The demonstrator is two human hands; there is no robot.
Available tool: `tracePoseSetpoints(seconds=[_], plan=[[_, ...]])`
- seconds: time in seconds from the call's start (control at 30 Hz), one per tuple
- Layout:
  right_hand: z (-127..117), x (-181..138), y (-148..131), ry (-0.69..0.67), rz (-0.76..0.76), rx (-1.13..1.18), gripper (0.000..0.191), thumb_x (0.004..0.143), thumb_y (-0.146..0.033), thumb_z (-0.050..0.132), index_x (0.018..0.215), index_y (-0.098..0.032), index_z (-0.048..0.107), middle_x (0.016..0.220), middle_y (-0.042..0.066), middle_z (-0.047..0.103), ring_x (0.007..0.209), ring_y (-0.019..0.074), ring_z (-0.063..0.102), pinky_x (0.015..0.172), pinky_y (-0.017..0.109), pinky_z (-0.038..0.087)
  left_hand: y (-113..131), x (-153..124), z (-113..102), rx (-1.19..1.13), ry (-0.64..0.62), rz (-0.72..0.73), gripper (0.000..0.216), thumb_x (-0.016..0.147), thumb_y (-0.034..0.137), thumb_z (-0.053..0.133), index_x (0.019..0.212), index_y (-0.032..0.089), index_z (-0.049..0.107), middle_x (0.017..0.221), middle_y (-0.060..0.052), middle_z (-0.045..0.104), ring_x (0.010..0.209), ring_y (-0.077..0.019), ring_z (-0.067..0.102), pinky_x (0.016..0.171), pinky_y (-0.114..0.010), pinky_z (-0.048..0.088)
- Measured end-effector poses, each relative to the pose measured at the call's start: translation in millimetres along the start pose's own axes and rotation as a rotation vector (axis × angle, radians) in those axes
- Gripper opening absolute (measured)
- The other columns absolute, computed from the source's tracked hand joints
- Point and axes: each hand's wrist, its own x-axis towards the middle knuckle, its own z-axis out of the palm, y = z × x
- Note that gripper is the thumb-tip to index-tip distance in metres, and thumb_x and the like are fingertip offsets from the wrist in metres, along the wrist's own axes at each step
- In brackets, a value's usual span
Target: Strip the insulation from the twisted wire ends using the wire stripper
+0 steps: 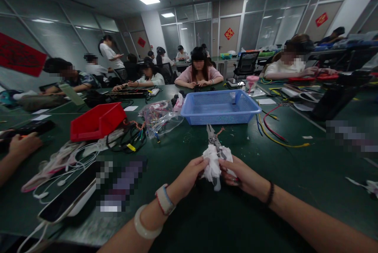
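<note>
Wire strippers (213, 137) point away from me over the green table, their grey jaws lying near the basket. White tissue (211, 162) is wrapped around the handles. My left hand (194, 171) pinches the left handle through the tissue. On the other side, my right hand (242, 174) is closed around the right handle, with tissue between the fingers. A bare grey handle end sticks out below the tissue. Some copper strands (221, 130) show beside the jaws; I cannot tell whether they touch. Just beyond stands a blue plastic basket (218, 119).
A red bin (97, 121), a clear bag of wires (161, 117) and black cables lie to the left. Nearer are a phone (71, 190) and white cords. Coloured cables (274, 131) spread to the right. Another person's hand (25, 146) is at far left; people sit opposite.
</note>
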Motion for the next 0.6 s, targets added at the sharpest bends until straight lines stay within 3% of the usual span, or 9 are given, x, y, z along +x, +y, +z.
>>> tracePoseSetpoints(seconds=[0.17, 0.3, 0.6], plan=[[0.5, 0.7, 1.2, 0.050, -0.002, -0.094, 0.041, 0.080, -0.056, 0.060, 0.072, -0.020, 0.043, 0.048, -0.009, 0.042, 0.038, 0.0037, 0.036, 0.036, 0.017, 0.031, 0.0, -0.9, -0.5, -0.002, -0.023, -0.007, 0.035, 0.074, 0.043, 0.073, 0.090, 0.013, 0.066, 0.075, -0.001, 0.062, 0.065, -0.0119, 0.052, 0.061, -0.023, 0.036], [-0.1, 1.3, -0.4, 0.094, 0.006, -0.069, 0.039, 0.075, -0.051, 0.068, 0.082, -0.020, 0.046, 0.057, -0.008, 0.049, 0.042, 0.0045, 0.042, 0.040, 0.018, 0.039, 3.7, -3.5, 2.7, 0.038, -0.065, -0.001, 0.034, 0.073, 0.039, 0.074, 0.094, 0.013, 0.067, 0.081, -0.003, 0.065, 0.068, -0.0126, 0.055, 0.065, -0.025, 0.038], [0.1, 3.5, 1.3, 0.124, -0.043, -0.123, 0.047, 0.066, -0.044, 0.077, 0.097, -0.020, 0.051, 0.056, -0.008, 0.053, 0.041, 0.0043, 0.039, 0.038, 0.018, 0.036, -0.5, -2.9, 2.7, -0.006, -0.093, 0.004, 0.038, 0.071, 0.041, 0.076, 0.095, 0.013, 0.067, 0.076, -0.002, 0.065, 0.062, -0.0107, 0.054, 0.060, -0.022, 0.040]])
